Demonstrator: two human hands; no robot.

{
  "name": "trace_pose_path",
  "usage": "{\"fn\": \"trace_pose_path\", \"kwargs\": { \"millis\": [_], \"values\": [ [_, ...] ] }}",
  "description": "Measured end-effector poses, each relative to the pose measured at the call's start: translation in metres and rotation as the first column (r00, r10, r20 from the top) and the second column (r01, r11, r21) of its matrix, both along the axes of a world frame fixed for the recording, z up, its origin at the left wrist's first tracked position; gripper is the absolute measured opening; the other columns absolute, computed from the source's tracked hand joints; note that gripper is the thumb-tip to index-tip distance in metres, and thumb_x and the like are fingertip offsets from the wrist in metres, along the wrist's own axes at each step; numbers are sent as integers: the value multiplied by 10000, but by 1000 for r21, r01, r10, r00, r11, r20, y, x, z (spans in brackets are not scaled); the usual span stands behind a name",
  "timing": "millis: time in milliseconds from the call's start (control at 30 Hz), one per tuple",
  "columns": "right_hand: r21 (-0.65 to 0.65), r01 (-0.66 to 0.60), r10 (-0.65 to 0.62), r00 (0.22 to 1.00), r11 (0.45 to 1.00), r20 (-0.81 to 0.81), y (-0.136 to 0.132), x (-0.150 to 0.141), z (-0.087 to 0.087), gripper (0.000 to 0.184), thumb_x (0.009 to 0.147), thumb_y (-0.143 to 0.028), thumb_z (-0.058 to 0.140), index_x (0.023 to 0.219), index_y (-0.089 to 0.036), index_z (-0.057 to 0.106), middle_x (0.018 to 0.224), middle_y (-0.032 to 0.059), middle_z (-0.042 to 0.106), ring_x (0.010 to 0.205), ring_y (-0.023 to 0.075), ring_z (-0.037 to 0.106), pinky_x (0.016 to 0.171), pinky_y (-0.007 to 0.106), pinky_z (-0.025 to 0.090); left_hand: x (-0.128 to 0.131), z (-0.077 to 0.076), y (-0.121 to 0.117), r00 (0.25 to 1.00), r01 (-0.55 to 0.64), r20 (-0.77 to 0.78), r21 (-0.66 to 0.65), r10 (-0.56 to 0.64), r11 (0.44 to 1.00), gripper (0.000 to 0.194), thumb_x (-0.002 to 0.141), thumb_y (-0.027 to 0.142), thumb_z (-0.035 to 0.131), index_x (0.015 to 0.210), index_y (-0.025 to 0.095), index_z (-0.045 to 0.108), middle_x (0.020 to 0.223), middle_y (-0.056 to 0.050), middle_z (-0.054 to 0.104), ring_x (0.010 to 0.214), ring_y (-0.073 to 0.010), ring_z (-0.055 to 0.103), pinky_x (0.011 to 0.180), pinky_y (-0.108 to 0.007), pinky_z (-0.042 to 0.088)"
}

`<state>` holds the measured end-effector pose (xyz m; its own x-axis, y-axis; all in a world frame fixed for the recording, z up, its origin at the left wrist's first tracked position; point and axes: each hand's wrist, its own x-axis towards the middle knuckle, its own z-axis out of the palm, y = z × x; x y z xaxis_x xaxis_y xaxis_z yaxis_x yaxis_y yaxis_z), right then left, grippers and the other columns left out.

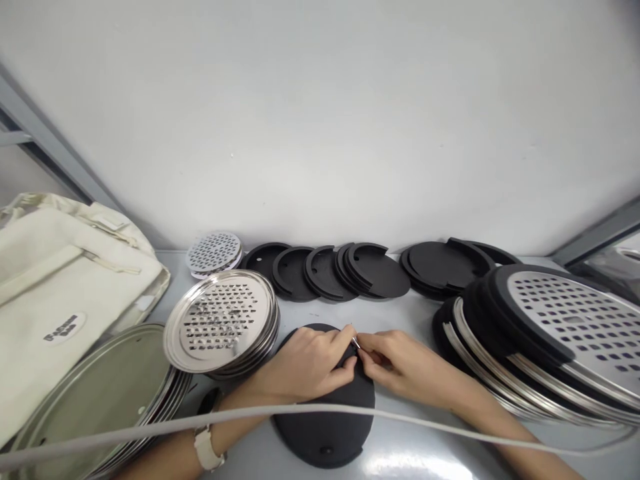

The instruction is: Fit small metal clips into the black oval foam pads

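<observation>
A round black plate [330, 440] lies on the grey surface in front of me, with a small knob-like spot near its front edge. My left hand [315, 360] rests over its far part, thumb and index finger closed around something dark that is mostly hidden. From the right, my right hand [400, 367] reaches to the plate's far right edge, its fingers pinched on a small shiny metal piece [355, 343]. The fingertips of both hands nearly meet there.
Stacked metal grater discs [220, 323] stand left, beside large olive-coloured discs [100, 393] and a cream cloth bag [65, 280]. Black round holders [380, 273] line the wall. Black-rimmed grater plates [580, 320] are stacked right. A pale cable [400, 415] crosses in front.
</observation>
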<state>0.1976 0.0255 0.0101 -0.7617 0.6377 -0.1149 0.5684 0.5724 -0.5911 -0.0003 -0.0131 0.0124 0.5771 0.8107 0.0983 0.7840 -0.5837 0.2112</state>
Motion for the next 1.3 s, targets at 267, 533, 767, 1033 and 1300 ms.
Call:
{"fn": "trace_pose_path", "kwargs": {
  "millis": [267,533,767,1033,1300],
  "values": [
    [13,12,-12,1000,1000,7,0,0,2,236,894,-198,390,664,-193,337,536,-64,345,494,77,269,497,226,214,0,-3,1,1000,6,-19,9,-6,1000,114,918,301,416,943,192,442,771,0,616,686,-198,628,596,-284,430],
    [75,12,-11,1000,997,-4,-2,-2,3,235,867,-164,403,654,-196,309,549,-55,384,498,78,321,518,230,227,-1,-5,1,1000,22,14,-7,-22,1000,107,928,291,415,950,197,463,800,5,632,723,-191,635,640,-287,439],
    [269,-40,28,998,962,49,-3,-5,3,176,869,-169,415,699,-195,378,599,-25,466,539,100,404,558,245,251,-1,-9,2,999,30,36,-1,-30,1000,115,931,294,414,935,194,473,772,11,639,699,-183,635,619,-279,423],
    [253,-46,13,991,966,132,-6,-1,1,187,882,-162,419,697,-184,435,632,9,584,546,109,486,549,254,249,-1,-10,1,999,31,16,20,-31,999,162,944,289,391,1023,203,503,799,0,655,733,-190,637,640,-291,422],
    [173,4,-22,994,985,103,-4,0,2,214,904,-201,405,692,-188,439,581,-13,567,496,89,438,526,238,241,-1,-7,1,999,34,20,-1,-34,999,120,938,295,403,930,208,484,754,23,636,694,-168,619,609,-274,393]
  ]
}}
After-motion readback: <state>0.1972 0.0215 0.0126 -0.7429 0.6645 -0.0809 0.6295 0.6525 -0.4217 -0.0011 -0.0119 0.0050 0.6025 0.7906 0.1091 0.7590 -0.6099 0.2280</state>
